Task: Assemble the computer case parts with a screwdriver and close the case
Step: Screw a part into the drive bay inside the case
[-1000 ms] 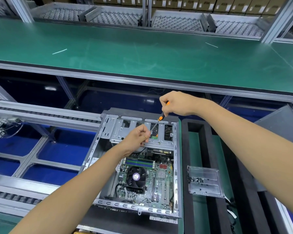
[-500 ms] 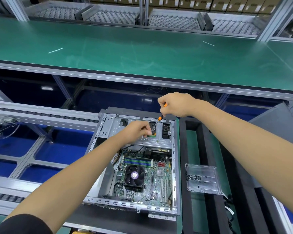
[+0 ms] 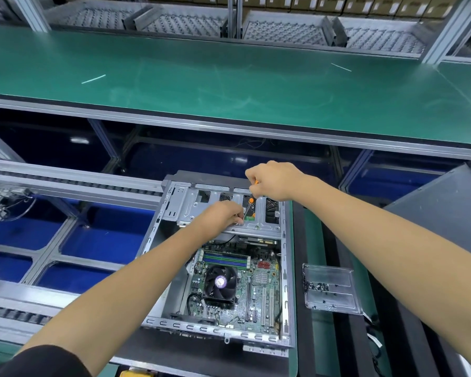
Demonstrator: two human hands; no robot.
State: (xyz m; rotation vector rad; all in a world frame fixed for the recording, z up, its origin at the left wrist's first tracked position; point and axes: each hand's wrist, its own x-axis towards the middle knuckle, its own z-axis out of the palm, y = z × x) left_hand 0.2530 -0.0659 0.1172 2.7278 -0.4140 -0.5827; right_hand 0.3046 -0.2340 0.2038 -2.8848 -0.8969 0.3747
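An open grey computer case (image 3: 288, 295) lies flat in front of me, its motherboard and black CPU fan (image 3: 220, 282) showing. A metal drive bracket (image 3: 191, 205) spans the case's far end. My right hand (image 3: 276, 182) grips the orange handle of a screwdriver (image 3: 251, 200), which tilts down toward the bracket. My left hand (image 3: 223, 214) rests on the bracket with fingertips pinched at the screwdriver's tip; what they pinch is too small to tell. A dark grey side panel (image 3: 443, 210) leans at the right.
A clear plastic tray (image 3: 329, 289) with small screws lies right of the case, between black foam strips (image 3: 346, 322). A green workbench (image 3: 229, 85) runs across the back, with grey trays behind it. Conveyor rails (image 3: 65, 183) and blue bins lie to the left.
Both hands have stayed at the bracket. My left hand's fingers have shifted slightly at the screwdriver tip, and the view has moved a little.
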